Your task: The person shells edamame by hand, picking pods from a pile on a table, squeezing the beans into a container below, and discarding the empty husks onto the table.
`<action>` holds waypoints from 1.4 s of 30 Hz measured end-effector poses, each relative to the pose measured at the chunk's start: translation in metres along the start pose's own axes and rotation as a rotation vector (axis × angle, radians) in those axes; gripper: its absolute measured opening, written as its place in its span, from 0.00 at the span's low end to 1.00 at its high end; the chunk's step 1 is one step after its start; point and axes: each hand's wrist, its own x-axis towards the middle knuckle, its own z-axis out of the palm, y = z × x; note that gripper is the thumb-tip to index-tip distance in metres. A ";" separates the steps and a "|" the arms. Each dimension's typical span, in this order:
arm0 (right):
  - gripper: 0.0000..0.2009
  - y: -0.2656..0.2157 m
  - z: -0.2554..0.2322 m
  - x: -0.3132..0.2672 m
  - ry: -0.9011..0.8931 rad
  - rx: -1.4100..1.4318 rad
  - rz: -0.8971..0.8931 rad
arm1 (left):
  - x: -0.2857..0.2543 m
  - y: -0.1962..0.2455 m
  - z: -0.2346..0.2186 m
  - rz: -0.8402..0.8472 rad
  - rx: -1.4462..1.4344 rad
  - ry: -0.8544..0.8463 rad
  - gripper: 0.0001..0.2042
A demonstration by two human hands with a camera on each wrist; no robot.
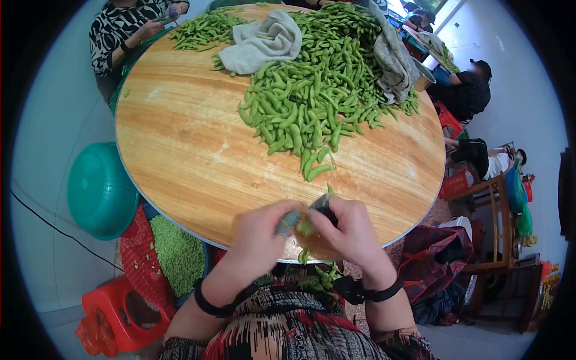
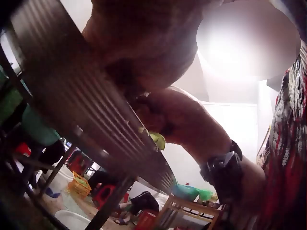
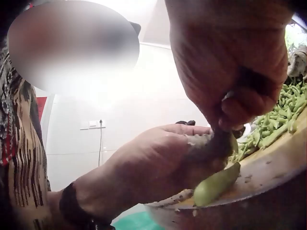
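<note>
At the near edge of the round table, both hands are curled close together around green soybean pods. The left hand (image 1: 255, 240) has a grey covering (image 1: 288, 222) on a finger; a plump pod (image 3: 217, 184) shows just below its fingers in the right wrist view. The right hand (image 1: 355, 231) is bent inward beside it, with a dark covering (image 1: 324, 209) over its fingers and a green pod tip above them. Blurred green bits (image 1: 306, 228) show between the hands. A large heap of soybean pods (image 1: 312, 96) lies farther up the table.
Two grey cloths (image 1: 267, 42) (image 1: 393, 57) lie on the heap on the wooden tabletop (image 1: 180, 144). Shelled beans (image 1: 177, 252) fill a container at lower left, near a teal basin (image 1: 102, 189) and red stool (image 1: 129, 312). Loose pods (image 1: 324, 279) lie at the lap. Other people sit around.
</note>
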 end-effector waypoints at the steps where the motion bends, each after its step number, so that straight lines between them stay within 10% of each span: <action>1: 0.13 -0.001 -0.007 0.001 0.000 -0.002 0.000 | 0.001 0.001 -0.010 -0.267 -0.270 0.015 0.09; 3: 0.16 -0.011 -0.024 0.003 -0.527 -0.013 -0.070 | 0.004 -0.005 -0.021 -0.536 -0.541 0.028 0.07; 5: 0.19 -0.016 -0.017 0.026 -0.417 -0.330 0.073 | 0.003 -0.012 -0.022 -0.489 -0.759 0.057 0.05; 7: 0.20 0.005 -0.006 0.048 0.077 -0.706 0.052 | 0.005 -0.010 -0.014 -0.481 -0.766 0.046 0.05; 14: 0.14 0.030 -0.003 0.038 0.103 -0.718 0.114 | 0.008 -0.006 -0.007 -0.513 -0.930 -0.029 0.07; 25: 0.05 0.022 -0.011 -0.009 0.033 0.537 0.169 | 0.023 0.005 0.016 -0.639 -1.275 -0.075 0.14; 29: 0.08 0.012 -0.013 -0.018 -0.241 0.742 0.260 | 0.020 -0.001 0.021 -0.604 -1.360 0.002 0.10; 42: 0.09 0.009 -0.007 -0.019 -0.307 1.124 0.454 | 0.012 0.009 0.022 -0.359 -1.005 0.122 0.01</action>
